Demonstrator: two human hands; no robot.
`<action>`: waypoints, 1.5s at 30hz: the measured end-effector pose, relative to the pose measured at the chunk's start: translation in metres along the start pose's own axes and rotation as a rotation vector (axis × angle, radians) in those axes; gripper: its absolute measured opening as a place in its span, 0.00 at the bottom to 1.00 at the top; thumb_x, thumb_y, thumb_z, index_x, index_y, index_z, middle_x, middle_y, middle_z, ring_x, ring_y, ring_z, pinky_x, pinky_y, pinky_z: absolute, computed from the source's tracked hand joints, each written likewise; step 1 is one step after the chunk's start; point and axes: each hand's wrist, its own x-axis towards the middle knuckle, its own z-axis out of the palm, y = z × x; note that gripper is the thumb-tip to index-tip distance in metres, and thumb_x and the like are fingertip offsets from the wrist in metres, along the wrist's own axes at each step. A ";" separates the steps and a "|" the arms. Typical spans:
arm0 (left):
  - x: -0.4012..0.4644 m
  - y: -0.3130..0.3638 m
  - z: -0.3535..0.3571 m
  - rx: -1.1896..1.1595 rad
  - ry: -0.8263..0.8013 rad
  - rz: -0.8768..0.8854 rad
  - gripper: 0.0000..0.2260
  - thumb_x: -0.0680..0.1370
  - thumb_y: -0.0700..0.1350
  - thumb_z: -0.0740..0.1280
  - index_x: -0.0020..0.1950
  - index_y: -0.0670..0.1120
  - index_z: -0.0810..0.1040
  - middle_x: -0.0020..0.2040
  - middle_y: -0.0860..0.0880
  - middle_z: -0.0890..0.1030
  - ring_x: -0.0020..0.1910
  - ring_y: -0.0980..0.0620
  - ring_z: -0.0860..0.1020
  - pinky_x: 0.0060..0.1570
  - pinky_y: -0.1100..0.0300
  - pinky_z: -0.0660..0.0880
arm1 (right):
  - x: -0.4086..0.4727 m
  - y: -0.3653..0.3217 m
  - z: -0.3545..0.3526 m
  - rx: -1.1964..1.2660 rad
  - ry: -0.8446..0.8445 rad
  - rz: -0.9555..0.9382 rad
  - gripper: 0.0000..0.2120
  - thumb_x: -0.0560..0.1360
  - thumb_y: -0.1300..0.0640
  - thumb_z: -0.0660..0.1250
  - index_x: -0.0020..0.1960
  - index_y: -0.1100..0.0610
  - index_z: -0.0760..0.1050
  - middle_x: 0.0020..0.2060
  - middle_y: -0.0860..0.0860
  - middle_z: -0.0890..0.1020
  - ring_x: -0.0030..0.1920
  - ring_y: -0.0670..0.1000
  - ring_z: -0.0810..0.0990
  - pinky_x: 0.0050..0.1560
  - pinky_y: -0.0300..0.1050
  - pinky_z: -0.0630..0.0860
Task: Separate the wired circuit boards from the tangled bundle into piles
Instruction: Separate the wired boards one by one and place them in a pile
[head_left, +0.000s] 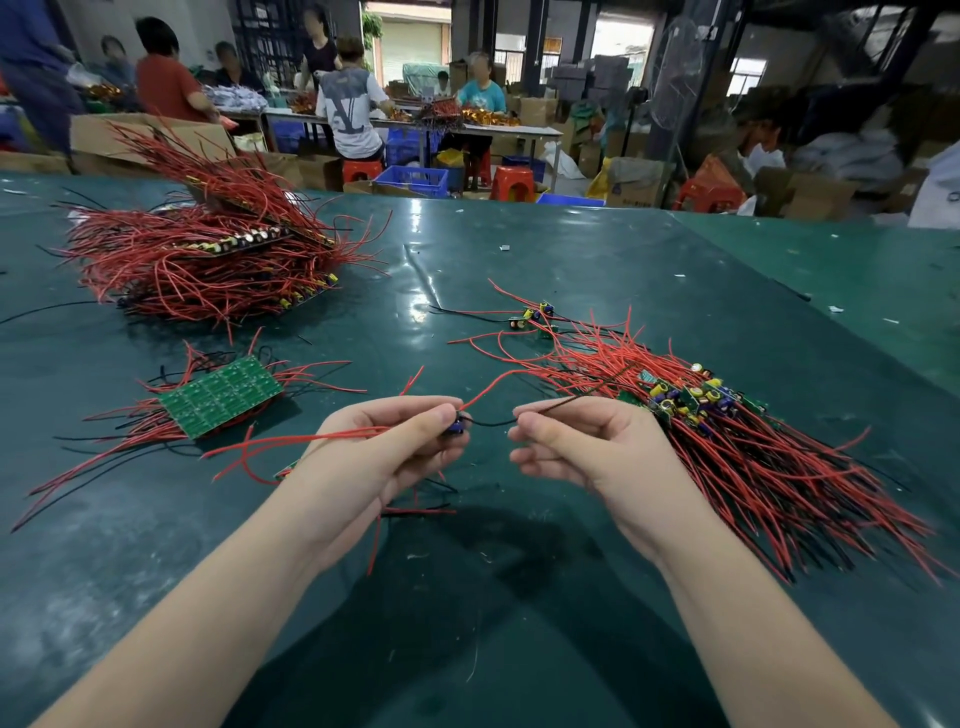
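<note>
Presently, the green table mat (519, 249) carries three groups. Largest: the stacked pile of board strips (208, 254) with red leads at 10 o'clock. Next, the tangled bundle (727, 431) of small capacitor boards at 3 o'clock, then a flat green panel (221, 397) at 9 o'clock. At centre, the left hand (395, 447) pinches one small wired board (457, 425), fingers curled round its red leads; the right hand (587, 447) pinches that board's black wire (493, 422), which is stretched between the hands. The wire's far end runs toward the bundle — whether free or snagged, cannot tell. Risk: a hard pull on a snagged lead could tear it off its solder joint, or drag neighbouring boards out of the bundle.
</note>
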 end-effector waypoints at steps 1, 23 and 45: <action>0.000 0.000 0.000 0.003 -0.003 -0.004 0.10 0.66 0.43 0.71 0.44 0.41 0.86 0.44 0.42 0.85 0.42 0.52 0.84 0.41 0.64 0.79 | 0.000 0.000 0.000 0.011 0.001 -0.006 0.02 0.68 0.62 0.72 0.39 0.58 0.85 0.37 0.58 0.85 0.36 0.53 0.85 0.38 0.39 0.80; -0.004 -0.002 0.004 0.151 -0.030 0.061 0.09 0.65 0.44 0.73 0.44 0.45 0.86 0.44 0.43 0.86 0.43 0.51 0.84 0.42 0.66 0.78 | -0.001 0.004 0.007 0.200 0.009 0.141 0.06 0.58 0.63 0.75 0.35 0.58 0.83 0.37 0.60 0.84 0.35 0.54 0.85 0.35 0.40 0.80; -0.004 -0.002 0.009 0.090 -0.043 0.013 0.08 0.65 0.43 0.72 0.41 0.45 0.87 0.40 0.44 0.85 0.39 0.52 0.83 0.41 0.65 0.79 | 0.004 0.006 0.007 0.319 0.015 0.062 0.09 0.68 0.60 0.71 0.46 0.63 0.79 0.43 0.60 0.85 0.41 0.57 0.86 0.39 0.41 0.81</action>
